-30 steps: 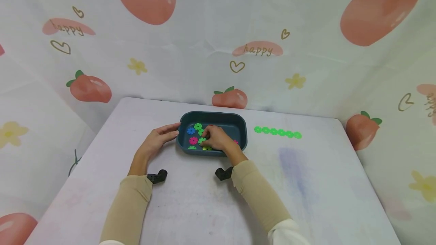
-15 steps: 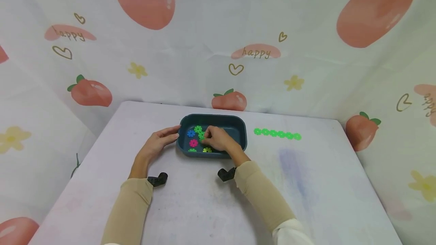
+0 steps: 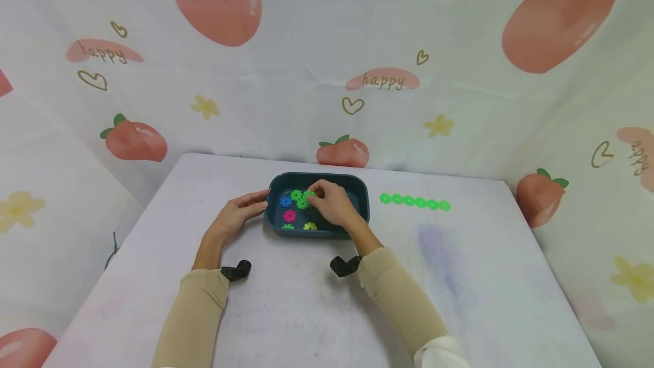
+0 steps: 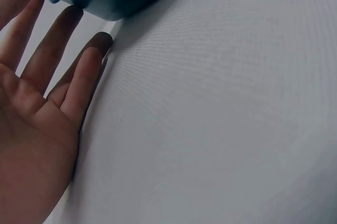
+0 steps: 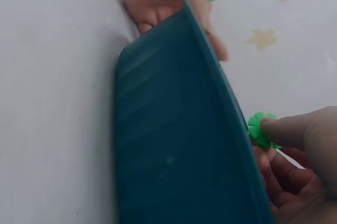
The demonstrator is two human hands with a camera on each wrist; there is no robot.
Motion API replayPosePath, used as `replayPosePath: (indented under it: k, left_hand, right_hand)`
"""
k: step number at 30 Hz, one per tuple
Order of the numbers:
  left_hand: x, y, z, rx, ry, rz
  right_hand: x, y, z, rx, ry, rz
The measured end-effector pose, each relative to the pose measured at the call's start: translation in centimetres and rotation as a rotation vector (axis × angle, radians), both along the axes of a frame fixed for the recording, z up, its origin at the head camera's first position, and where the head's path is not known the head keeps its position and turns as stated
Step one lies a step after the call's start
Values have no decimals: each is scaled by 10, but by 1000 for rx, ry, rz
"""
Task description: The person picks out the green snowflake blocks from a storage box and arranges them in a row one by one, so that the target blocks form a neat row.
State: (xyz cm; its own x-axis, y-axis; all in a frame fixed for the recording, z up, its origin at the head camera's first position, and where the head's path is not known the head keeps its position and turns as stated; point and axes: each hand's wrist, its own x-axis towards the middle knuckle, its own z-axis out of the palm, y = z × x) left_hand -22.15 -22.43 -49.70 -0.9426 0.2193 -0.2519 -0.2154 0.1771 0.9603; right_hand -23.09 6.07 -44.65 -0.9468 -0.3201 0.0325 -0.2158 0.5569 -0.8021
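A dark teal rectangular bin [image 3: 317, 233] stands near the back of the table. My right hand [image 3: 334, 204] reaches over it and pinches a green notched plastic disc [image 5: 256, 124] between thumb and fingers, level with the rim in the right wrist view. My left hand [image 3: 231, 221] has its fingers extended, the fingertips against the bin's left side; the left wrist view shows the bare palm [image 4: 31, 139]. On the bin floor lie a blue disc [image 3: 285, 201], a pink disc [image 3: 289, 216], a yellow disc [image 3: 309, 225] and several green discs [image 3: 296, 195]. My right hand hides part of the interior.
To the right of the bin, several green discs [image 3: 409, 201] lie in a touching row on the white table [image 3: 286, 311]. A patterned cloth backdrop [image 3: 286, 61] rises behind the table. Black wrist cameras [image 3: 237, 271] sit at both cuffs.
My right hand has lifted from the bin floor, moving slightly back and right, and a green disc now shows in its pinch. The left hand stays against the bin.
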Motion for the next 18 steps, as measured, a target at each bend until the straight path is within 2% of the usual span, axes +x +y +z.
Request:
replayPosePath:
  k: [6,13,18]
  left_hand:
    - [1,0,0,2,5,-2]
    - [0,-1,0,0,8,5]
    - [0,-1,-1,0,9,-1]
  right_hand:
    - [3,6,2,-120,2,-42]
    - [6,13,5,-311,-64,-80]
    - [10,20,9,-382,-84,-121]
